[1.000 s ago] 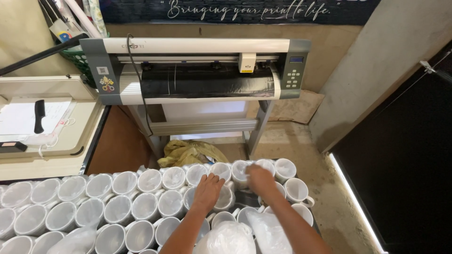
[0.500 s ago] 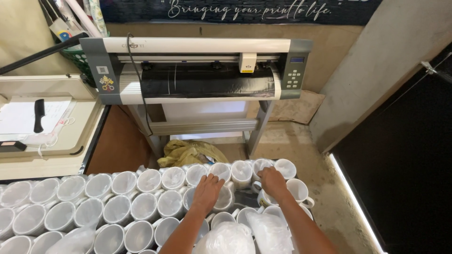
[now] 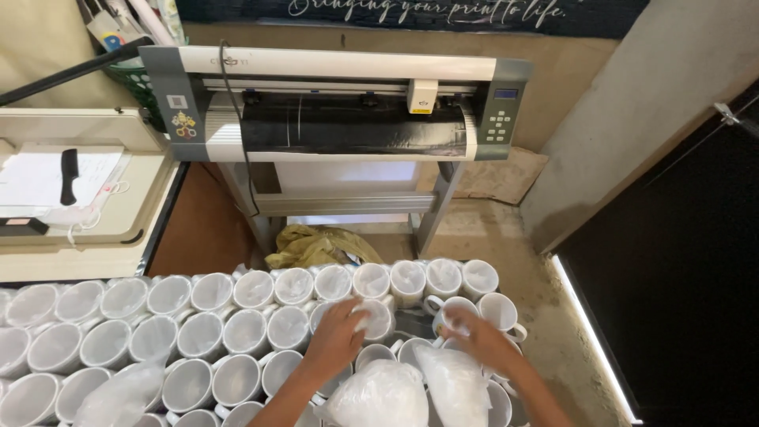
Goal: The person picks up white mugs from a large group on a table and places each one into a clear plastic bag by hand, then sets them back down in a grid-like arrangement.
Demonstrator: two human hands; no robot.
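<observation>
Several white mugs [image 3: 253, 289] stand packed in rows, mouths up, on a surface in front of me. My left hand [image 3: 336, 338] lies over one white mug [image 3: 378, 320] in the second row, fingers curled on its rim. My right hand [image 3: 477, 338] grips the rim of another white mug [image 3: 452, 312] just to the right, its handle pointing left. Between the two mugs is a dark gap [image 3: 413, 324]. Two crumpled clear plastic bags [image 3: 379, 395] [image 3: 455, 383] rest on mugs right below my hands.
A wide vinyl cutter [image 3: 340, 107] on a metal stand is beyond the mugs, with a yellow cloth [image 3: 316, 245] on the floor under it. A beige machine with papers [image 3: 71, 186] sits at left. A grey wall and a dark doorway [image 3: 672, 261] are at right. Another plastic bag [image 3: 118, 391] lies at lower left.
My right hand has moved right and toward me, bringing its mug along and leaving a dark gap. My left hand has stayed on its mug.
</observation>
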